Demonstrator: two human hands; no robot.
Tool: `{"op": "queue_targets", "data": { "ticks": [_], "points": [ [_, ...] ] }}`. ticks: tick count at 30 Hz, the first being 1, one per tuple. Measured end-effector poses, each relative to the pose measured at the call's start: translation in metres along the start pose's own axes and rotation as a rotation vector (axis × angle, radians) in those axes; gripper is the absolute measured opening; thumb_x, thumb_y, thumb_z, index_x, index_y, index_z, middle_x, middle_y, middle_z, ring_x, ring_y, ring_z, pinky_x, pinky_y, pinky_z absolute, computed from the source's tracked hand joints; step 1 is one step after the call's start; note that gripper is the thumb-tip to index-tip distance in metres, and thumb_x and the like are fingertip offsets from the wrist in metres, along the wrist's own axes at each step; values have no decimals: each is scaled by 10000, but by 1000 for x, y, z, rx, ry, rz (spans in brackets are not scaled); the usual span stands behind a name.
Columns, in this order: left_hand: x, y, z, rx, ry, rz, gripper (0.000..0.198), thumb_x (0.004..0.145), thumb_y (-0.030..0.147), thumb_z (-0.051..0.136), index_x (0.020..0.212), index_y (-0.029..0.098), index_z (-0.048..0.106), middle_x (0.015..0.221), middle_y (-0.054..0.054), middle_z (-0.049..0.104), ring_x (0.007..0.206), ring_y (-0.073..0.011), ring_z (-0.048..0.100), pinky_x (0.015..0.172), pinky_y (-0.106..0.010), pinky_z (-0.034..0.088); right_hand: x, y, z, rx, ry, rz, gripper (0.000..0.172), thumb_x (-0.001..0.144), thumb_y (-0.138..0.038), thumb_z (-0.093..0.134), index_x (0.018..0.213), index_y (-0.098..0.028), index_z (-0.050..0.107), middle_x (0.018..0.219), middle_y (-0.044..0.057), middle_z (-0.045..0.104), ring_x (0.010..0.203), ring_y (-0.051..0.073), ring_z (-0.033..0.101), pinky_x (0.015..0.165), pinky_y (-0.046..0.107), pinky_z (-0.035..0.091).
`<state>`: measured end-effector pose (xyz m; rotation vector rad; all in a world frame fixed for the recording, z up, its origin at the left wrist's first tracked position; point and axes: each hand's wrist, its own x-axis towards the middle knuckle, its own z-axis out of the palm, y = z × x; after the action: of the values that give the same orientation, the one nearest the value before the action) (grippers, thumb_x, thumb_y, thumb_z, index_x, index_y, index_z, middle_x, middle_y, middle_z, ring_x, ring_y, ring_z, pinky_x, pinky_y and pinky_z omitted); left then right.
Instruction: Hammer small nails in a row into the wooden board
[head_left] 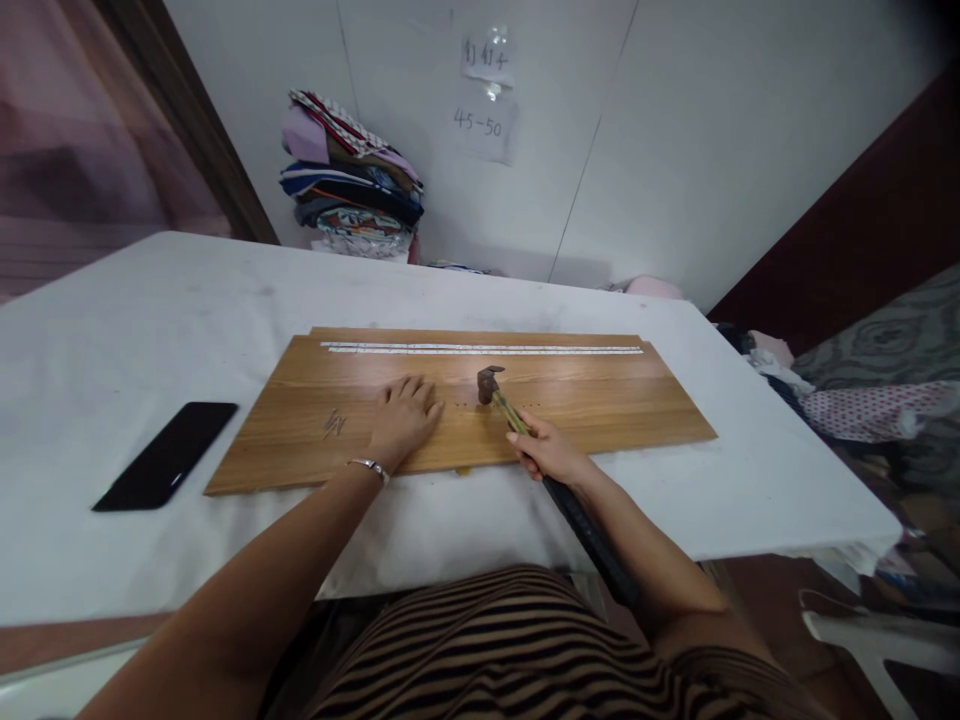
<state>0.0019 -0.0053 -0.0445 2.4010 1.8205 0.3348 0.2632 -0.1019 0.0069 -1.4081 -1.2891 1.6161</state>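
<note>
Brown-and-black striped fabric [480,650] fills the foreground below a person's right hand [551,452], its fingers clamped around a rust-headed, yellow-and-black-handled claw hammer [581,525]. Well left of that grip, a flat black rectangular device [169,455] lies on a white cloth-covered table [720,490]. Nearer the grip, thin metal nails [334,424] lie on a rectangular brown wood-grain board [600,400]; the left hand [405,415] rests between, palm down, fingers slightly apart. Beyond the grip, the hammer's head is over the board, contact unclear. Farther off run two thin white strips [487,350]; folded multicoloured clothes [352,185] rise behind, leftward.
</note>
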Motion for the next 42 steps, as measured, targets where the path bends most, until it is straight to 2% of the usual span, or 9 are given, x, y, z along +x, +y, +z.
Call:
{"op": "queue_targets", "data": {
  "ticks": [6, 10, 19, 26, 30, 37, 42],
  "points": [
    [0, -2, 2, 11, 16, 3, 507, 1072, 432, 423, 1444, 229, 702, 1650, -154, 614, 1558, -336, 493, 1285, -545, 354, 2, 0, 2, -3, -11, 17, 693, 951, -387, 735, 1589, -221, 519, 631, -115, 485, 443, 83, 408, 426, 187, 334],
    [0, -3, 3, 9, 23, 0, 489, 1072, 434, 436, 1444, 260, 703, 1652, -130, 617, 1563, -327, 491, 1285, -540, 354, 1, -2, 3, -9, -7, 8, 704, 967, -358, 706, 1625, -229, 492, 622, -118, 474, 445, 86, 408, 430, 184, 341],
    [0, -1, 0, 9, -1, -2, 508, 1070, 421, 420, 1452, 230, 695, 1658, -152, 608, 1575, -338, 479, 1290, -551, 349, 4, 0, 5, 1, -22, 15, 663, 981, -312, 676, 1617, -224, 510, 612, -116, 471, 444, 89, 391, 418, 187, 332],
    [-1, -1, -1, -5, 3, 1, 517, 1069, 424, 415, 1448, 217, 698, 1662, -161, 602, 1575, -349, 478, 1291, -565, 348, -1, -2, 0, -14, 14, -10, 772, 977, -363, 694, 1689, -217, 433, 616, -123, 473, 453, 83, 407, 443, 186, 352],
    [-1, -1, -1, -10, 2, 0, 521, 1069, 426, 419, 1460, 218, 692, 1665, -159, 601, 1577, -349, 478, 1295, -563, 342, 2, 2, 0, -2, 10, 7, 752, 970, -372, 699, 1655, -182, 456, 600, -127, 467, 443, 86, 400, 429, 193, 343],
    [0, 0, -1, 5, -11, -10, 509, 1066, 417, 436, 1433, 196, 711, 1660, -170, 602, 1577, -353, 482, 1296, -556, 347, 4, 5, -2, 22, -1, -10, 744, 947, -436, 756, 1613, -229, 495, 610, -129, 471, 446, 78, 406, 435, 185, 334],
    [0, -2, 0, -7, 1, -15, 483, 1064, 413, 468, 1424, 208, 717, 1664, -168, 598, 1584, -349, 477, 1302, -546, 341, 5, 6, -2, 16, -18, 4, 744, 944, -433, 759, 1607, -218, 498, 628, -122, 488, 443, 78, 415, 433, 193, 334]
  ]
}}
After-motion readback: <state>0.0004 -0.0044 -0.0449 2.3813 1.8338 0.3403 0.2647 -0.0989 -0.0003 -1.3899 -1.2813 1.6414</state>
